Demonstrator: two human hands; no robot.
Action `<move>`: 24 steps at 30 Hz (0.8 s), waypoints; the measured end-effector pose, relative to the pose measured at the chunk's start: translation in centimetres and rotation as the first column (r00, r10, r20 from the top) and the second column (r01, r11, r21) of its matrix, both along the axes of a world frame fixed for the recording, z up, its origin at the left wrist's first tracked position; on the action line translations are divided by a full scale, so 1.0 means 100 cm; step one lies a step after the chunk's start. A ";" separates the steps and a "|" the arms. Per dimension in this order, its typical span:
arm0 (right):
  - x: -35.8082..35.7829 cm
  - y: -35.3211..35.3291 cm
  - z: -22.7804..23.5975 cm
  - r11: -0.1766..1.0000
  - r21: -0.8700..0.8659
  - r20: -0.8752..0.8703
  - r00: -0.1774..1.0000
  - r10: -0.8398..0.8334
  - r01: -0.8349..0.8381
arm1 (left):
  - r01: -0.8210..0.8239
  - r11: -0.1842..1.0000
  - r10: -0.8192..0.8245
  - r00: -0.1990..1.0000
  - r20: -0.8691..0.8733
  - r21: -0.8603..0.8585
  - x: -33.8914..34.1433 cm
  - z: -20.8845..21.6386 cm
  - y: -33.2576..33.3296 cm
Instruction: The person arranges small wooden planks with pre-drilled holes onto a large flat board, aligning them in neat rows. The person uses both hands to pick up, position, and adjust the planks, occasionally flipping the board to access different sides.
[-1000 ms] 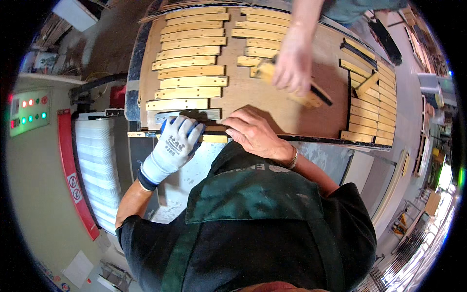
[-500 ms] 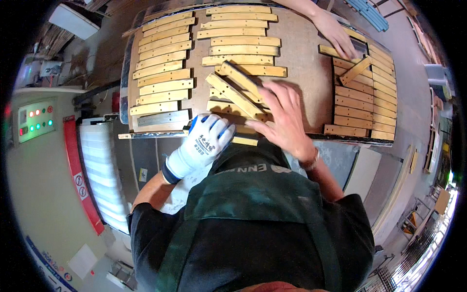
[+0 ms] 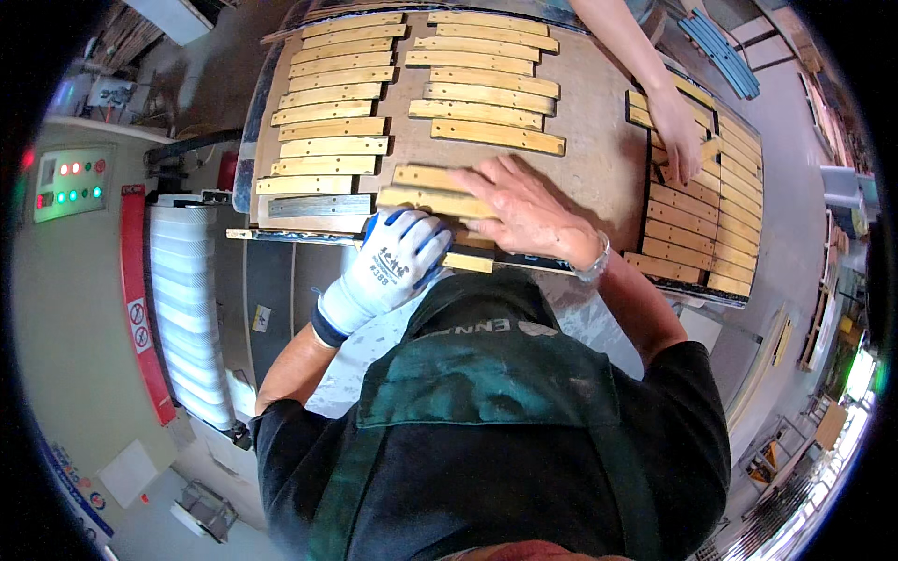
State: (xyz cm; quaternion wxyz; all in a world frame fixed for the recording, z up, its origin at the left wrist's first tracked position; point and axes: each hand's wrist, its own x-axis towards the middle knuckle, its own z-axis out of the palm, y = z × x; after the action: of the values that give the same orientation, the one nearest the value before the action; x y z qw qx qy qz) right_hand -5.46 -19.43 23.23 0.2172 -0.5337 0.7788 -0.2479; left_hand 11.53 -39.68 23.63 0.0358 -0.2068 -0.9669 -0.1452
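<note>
My left hand (image 3: 398,260), in a white and blue glove, is at the table's near edge with its fingers curled together. What lies under those fingers is hidden. Just beyond it, two yellow wooden slats (image 3: 426,200) with small holes lie side by side. My bare right hand (image 3: 533,213) is closed over their right ends, thumb nearer me and fingers across the top. A short slat end (image 3: 470,264) shows below, beside the left glove. Two columns of slats, a left column (image 3: 339,91) and a middle column (image 3: 491,87), lie farther up the table.
The brown tabletop (image 3: 585,122) carries a block of closely laid slats (image 3: 680,220) at the right. A co-worker's hand (image 3: 678,140) reaches over that block. A grey slat (image 3: 318,206) ends the left column. A control panel (image 3: 70,182) with lit buttons stands at left.
The crossed slats in front of me now lie roughly parallel, and my right hand has come down and nearer over them. My left hand stays about put. The co-worker's hand moved nearer over the right block.
</note>
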 end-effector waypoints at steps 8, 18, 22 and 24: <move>-0.013 0.007 -0.002 0.964 -0.189 -0.210 0.951 -0.227 0.188 | -0.015 1.000 0.014 1.000 0.019 0.008 -0.004 -0.001 -0.004; -0.042 0.014 -0.006 0.983 -0.179 -0.418 0.901 -0.119 0.046 | 0.111 0.985 -0.105 0.993 0.057 -0.132 -0.034 0.003 -0.005; -0.047 0.022 -0.017 0.986 -0.167 -0.367 0.927 -0.081 0.020 | 0.045 0.999 -0.046 0.993 0.106 0.012 -0.023 0.007 -0.005; -0.037 0.018 -0.017 0.976 -0.192 -0.368 0.915 -0.167 0.101 | 0.038 0.999 -0.037 0.996 0.083 -0.019 -0.023 0.008 -0.002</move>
State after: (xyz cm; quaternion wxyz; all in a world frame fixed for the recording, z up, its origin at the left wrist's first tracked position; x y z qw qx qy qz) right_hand -9.19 -17.66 21.50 -0.0024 -0.5335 0.8170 -0.2187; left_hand 9.24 -39.89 24.43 -0.0091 -0.2190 -0.9649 -0.1446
